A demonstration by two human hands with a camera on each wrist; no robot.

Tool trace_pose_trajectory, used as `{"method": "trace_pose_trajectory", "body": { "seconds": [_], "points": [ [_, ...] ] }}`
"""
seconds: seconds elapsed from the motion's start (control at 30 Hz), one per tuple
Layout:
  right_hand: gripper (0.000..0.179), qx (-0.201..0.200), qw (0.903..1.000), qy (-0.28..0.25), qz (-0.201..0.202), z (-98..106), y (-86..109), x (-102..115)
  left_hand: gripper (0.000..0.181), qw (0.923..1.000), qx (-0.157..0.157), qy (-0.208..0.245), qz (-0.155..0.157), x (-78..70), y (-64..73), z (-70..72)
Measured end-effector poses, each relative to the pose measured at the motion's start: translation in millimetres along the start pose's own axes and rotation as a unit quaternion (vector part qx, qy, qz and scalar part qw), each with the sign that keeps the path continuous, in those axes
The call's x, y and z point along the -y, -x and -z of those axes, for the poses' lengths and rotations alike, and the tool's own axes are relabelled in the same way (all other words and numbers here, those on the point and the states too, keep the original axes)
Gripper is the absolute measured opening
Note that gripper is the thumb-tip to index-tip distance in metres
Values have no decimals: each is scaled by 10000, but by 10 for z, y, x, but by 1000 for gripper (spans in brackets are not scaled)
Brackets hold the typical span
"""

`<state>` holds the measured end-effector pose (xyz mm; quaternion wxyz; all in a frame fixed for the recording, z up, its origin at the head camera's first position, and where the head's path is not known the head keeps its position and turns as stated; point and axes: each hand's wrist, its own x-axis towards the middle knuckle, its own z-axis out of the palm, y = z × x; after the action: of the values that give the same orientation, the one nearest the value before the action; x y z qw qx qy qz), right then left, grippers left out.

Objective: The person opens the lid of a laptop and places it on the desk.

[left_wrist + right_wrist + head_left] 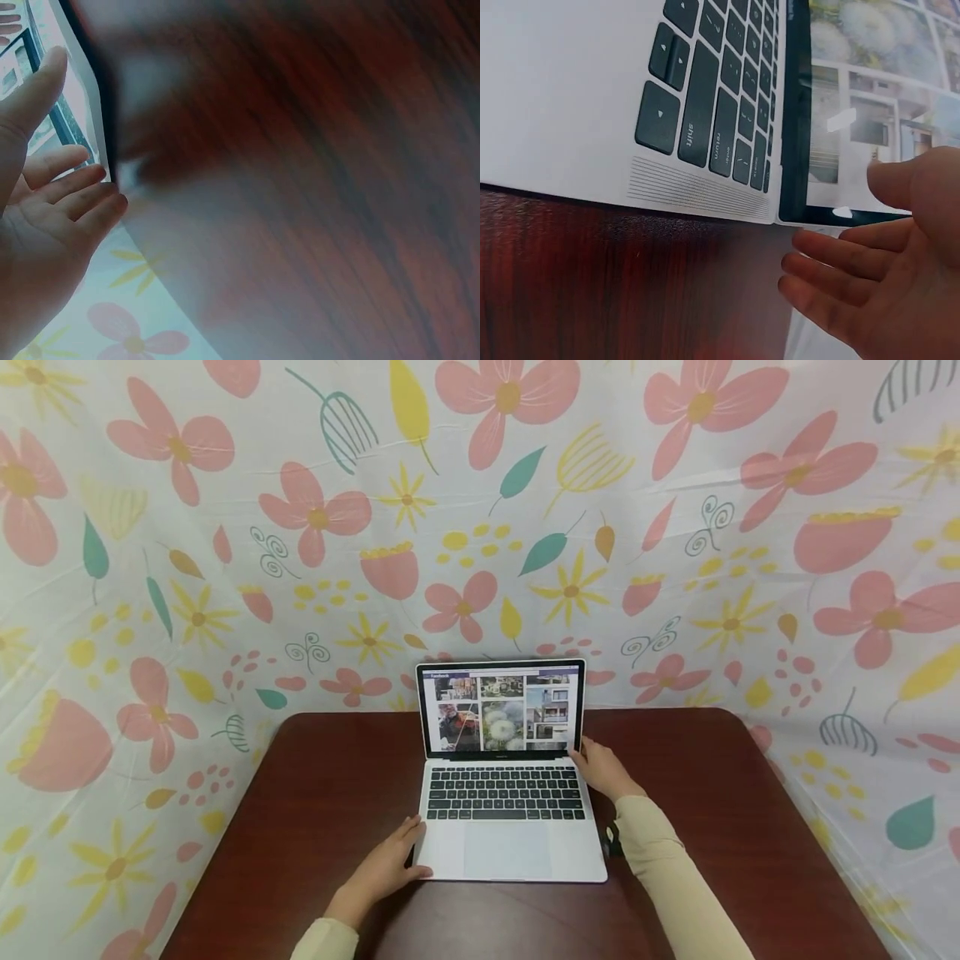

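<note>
A silver laptop stands opened on the table, its lit screen showing a page of photos and its black keyboard facing me. At the left edge of the base is my left hand, thumb by the front corner and fingers extended along the side. My right hand is beside the hinge on the right. In the right wrist view its fingers stretch loosely past the screen's lower corner, with the thumb in front of the screen. Both hands have their fingers extended rather than curled round the laptop.
The dark reddish-brown wooden table has rounded far corners. A small dark object lies right of the laptop, partly behind my right sleeve. A flowered cloth hangs behind the table and along both sides.
</note>
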<state>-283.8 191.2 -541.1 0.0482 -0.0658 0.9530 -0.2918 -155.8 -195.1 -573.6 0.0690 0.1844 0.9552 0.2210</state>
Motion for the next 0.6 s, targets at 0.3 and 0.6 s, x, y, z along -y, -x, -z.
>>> {"method": "trace_pose_trajectory", "body": {
  "seconds": [0.3,0.6],
  "points": [
    [55,141,9994,12,302,22,119,-10,63,9999,-116,-52,-6,-17,-27,10],
    [56,-42,9993,160,322,30,202,-31,59,9972,-636,-375,-79,-49,-60,50]
  ]
}}
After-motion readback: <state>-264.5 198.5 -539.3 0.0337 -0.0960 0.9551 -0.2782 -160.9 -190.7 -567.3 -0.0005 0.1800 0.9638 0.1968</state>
